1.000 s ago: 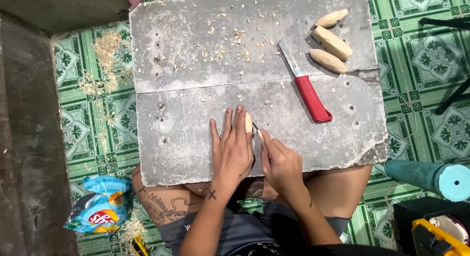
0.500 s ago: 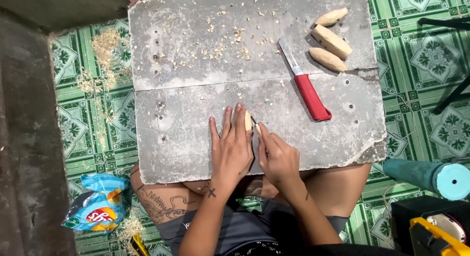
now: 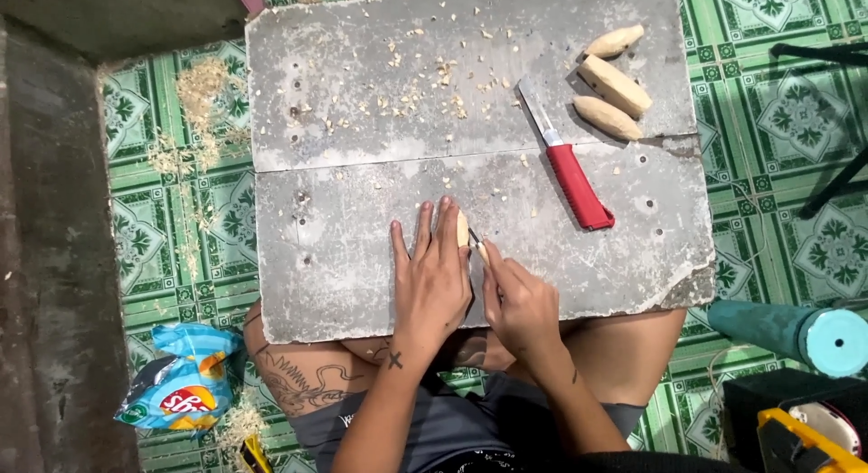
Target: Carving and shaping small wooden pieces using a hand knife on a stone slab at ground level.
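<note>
left hand (image 3: 432, 279): I'm pressing it flat, fingers straight, on a small wooden piece (image 3: 462, 229) near the slab's (image 3: 344, 256) front edge
right hand (image 3: 517, 301): I'm closing it around a small blade (image 3: 476, 242), tip touching the piece
red-handled knife (image 3: 568, 170): lying mid-slab, untouched
carved wooden pieces (image 3: 615, 84): sitting at far right corner

Rough matt grey slab (image 3: 362, 256), pale bare wood pieces (image 3: 615, 84), glossy red plastic knife handle (image 3: 579, 188)

Left hand (image 3: 432, 279) lies flat, fingers extended; right hand (image 3: 518, 303) curled beside it.
</note>
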